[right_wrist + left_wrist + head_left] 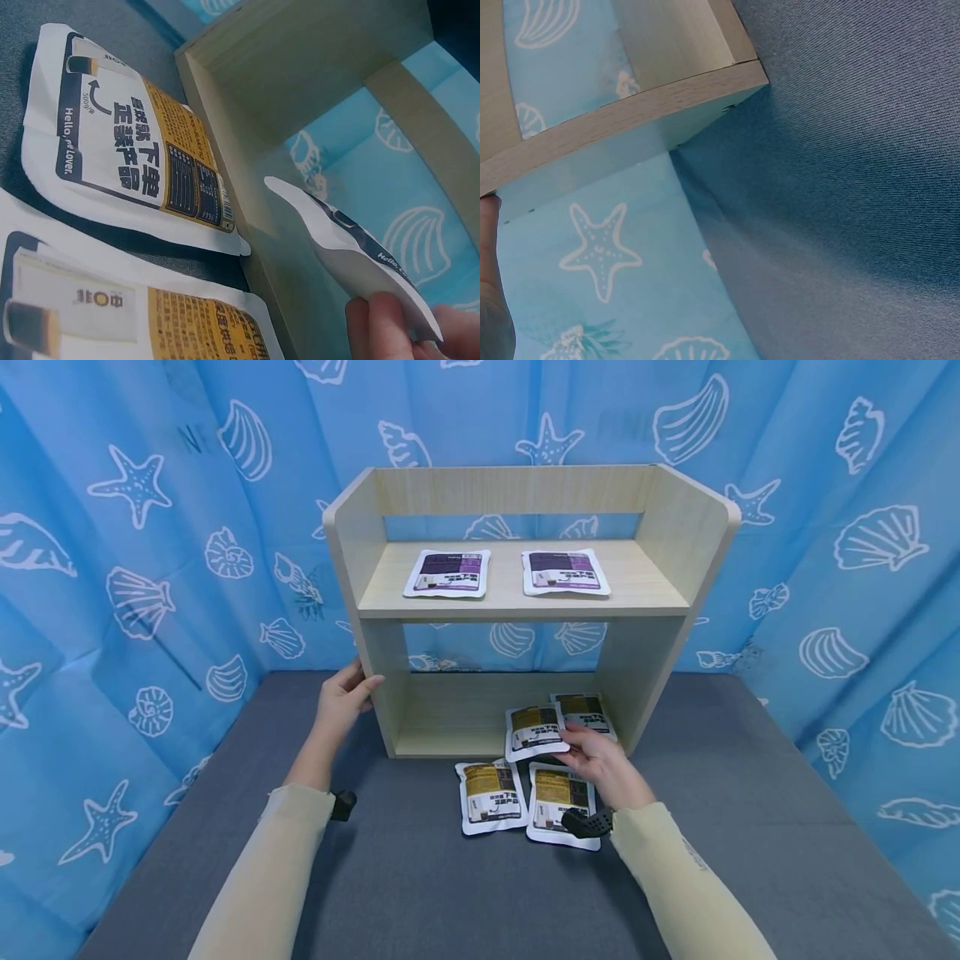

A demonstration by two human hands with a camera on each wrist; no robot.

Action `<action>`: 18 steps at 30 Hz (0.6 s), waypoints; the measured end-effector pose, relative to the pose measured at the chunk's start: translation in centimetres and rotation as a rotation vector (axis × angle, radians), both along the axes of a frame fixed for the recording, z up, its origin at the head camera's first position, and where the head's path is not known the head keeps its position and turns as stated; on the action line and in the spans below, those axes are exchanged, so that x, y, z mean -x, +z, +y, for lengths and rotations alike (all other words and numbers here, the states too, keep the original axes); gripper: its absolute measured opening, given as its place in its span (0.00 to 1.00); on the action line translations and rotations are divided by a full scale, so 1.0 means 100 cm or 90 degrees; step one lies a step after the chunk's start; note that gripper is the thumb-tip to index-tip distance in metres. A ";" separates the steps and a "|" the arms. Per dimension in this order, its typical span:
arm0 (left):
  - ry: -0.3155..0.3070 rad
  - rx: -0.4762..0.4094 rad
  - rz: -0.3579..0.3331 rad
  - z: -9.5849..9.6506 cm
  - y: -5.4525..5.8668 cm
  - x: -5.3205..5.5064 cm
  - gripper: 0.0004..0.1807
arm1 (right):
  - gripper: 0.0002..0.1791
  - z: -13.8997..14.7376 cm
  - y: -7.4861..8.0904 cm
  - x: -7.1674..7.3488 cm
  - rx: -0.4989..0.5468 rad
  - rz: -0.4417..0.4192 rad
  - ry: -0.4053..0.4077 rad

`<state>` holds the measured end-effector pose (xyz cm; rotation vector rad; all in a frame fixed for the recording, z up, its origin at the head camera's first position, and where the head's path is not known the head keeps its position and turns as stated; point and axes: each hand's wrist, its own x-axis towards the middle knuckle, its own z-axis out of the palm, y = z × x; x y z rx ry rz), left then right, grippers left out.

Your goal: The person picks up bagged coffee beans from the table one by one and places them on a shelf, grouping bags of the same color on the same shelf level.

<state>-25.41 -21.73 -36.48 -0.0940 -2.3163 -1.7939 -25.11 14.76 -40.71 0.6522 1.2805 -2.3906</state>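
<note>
Packet (536, 732) sits just left of the right hand (600, 768), pinched between thumb and fingers; best hold it level, clear of the back packet (585, 712) beyond, while the left hand (343, 697), uncurled, steadies the shelf (525, 612).

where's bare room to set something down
Free: left half of the lower shelf, between the left panel and held packet; the upper shelf right of the purple packets; the table between the left sleeve and two front packets. Crowded: lower shelf's right end, around the back packet.
</note>
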 end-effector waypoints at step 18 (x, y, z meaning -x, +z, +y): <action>0.005 0.008 0.002 0.004 0.003 -0.002 0.32 | 0.32 -0.016 -0.005 0.029 0.027 0.003 -0.038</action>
